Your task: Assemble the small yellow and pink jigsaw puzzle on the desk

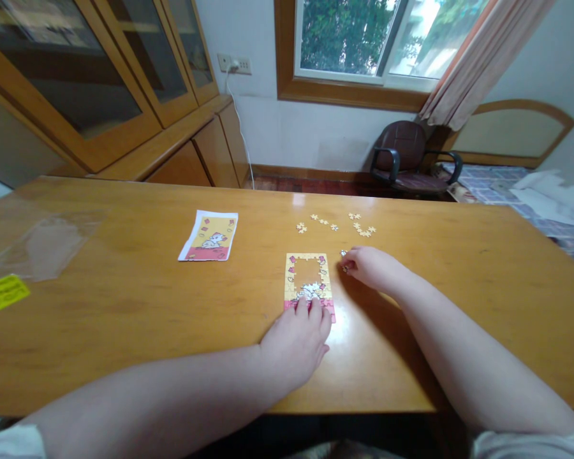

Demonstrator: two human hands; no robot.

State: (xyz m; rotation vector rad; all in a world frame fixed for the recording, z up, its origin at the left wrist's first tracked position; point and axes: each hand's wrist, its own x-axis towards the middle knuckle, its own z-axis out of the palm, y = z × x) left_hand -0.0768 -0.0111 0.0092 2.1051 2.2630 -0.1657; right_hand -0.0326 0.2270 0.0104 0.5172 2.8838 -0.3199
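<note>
A partly assembled jigsaw puzzle (289, 278) lies on the table, with yellow borders, a white cartoon animal and a pink bottom strip. Bare wood shows through a gap in its upper middle. My left hand (299, 341) rests over the puzzle's lower edge, its fingers stretched out and covering part of the pink strip. To the right of the puzzle, my right hand (367, 268) has its thumb and fingers pinched together at a small puzzle piece (345, 269), mostly hidden by the fingertips. Another loose piece (343, 253) lies just beyond those fingertips.
Several loose puzzle pieces (364, 231) are scattered farther back, more of them (301, 227) to the left. A printed reference picture (215, 237) lies left of the puzzle. At the far left are a clear plastic bag (52, 242) and a yellow label (2, 295) on the wooden table (148, 306).
</note>
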